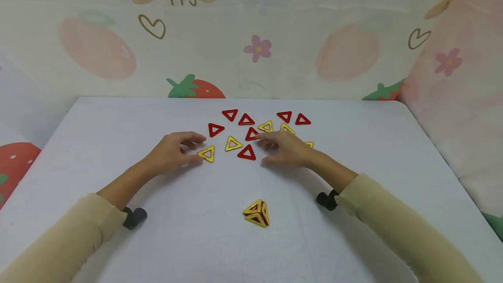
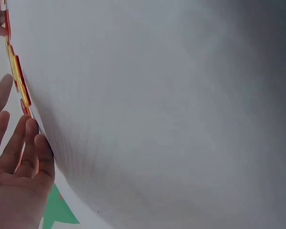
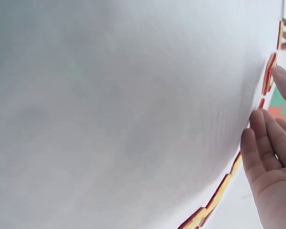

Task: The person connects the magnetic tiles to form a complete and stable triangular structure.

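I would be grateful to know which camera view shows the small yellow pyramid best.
The head view: the small yellow pyramid stands there unobstructed, with its yellow frames and red inside visible. I cannot make it out in either wrist view; both show only flat triangles almost edge-on.

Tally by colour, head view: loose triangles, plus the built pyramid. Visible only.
Red triangles: 7
Yellow triangles: 5
Yellow-and-red pyramid: 1
Total: 13 visible, some partly covered; the right hand may hide more.
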`<action>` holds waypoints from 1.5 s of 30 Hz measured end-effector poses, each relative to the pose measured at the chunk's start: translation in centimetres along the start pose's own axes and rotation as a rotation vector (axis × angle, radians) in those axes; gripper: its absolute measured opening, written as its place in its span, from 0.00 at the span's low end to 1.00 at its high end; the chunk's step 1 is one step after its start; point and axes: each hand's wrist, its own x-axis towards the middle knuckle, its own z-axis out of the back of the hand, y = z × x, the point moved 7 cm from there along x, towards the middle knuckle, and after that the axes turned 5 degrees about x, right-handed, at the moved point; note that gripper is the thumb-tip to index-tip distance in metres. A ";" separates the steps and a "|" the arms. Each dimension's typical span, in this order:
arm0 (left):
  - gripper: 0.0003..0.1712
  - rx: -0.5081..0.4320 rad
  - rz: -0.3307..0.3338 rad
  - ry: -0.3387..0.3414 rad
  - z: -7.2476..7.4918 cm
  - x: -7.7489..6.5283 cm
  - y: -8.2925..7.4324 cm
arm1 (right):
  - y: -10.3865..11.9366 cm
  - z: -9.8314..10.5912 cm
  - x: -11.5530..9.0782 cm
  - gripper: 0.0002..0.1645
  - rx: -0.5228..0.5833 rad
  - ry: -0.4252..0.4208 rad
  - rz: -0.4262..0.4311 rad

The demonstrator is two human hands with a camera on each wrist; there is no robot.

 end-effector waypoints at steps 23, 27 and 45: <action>0.23 -0.028 -0.013 0.042 -0.6 0.5 0.1 | 0.4 -0.6 1.4 0.37 0.011 -0.010 -0.028; 0.22 -0.030 -0.028 0.037 -0.8 0.6 -0.2 | 0.5 -0.9 1.5 0.36 -0.018 -0.005 -0.023; 0.20 -0.033 -0.040 0.037 -1.9 0.5 -1.3 | 0.9 -1.2 1.8 0.31 -0.066 -0.011 -0.038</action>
